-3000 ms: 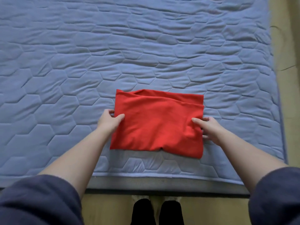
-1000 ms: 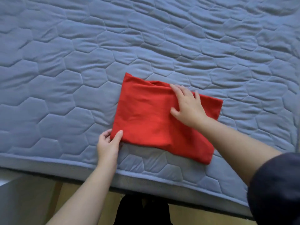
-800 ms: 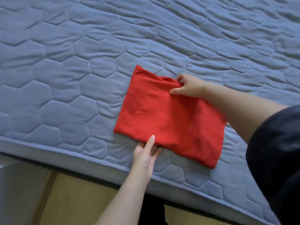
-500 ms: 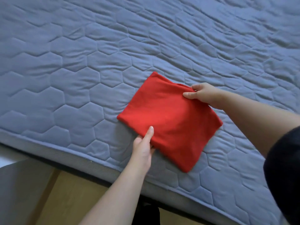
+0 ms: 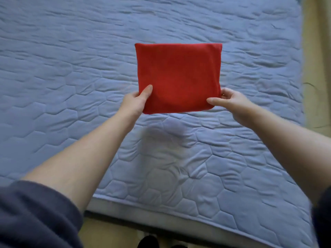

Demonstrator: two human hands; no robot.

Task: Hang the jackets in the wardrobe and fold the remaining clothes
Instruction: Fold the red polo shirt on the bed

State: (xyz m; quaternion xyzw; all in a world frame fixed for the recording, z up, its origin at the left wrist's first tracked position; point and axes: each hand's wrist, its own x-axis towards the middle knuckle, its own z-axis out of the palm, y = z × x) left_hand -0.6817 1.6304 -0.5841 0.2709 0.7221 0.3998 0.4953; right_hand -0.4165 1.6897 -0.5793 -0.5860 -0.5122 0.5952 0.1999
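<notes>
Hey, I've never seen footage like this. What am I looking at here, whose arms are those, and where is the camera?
There is no machine here. The single camera sits on a person's head and looks forward and down, so the two bare arms reaching in from the bottom are that person's own. The left hand and the right hand each grip a near corner of a red folded garment, thumbs on top. Below it lies a blue quilted mattress. The soft shadow on the quilting suggests the garment is lifted clear of it. Dark sleeves show at the bottom corners, and a strip of pale floor runs along the right edge.
</notes>
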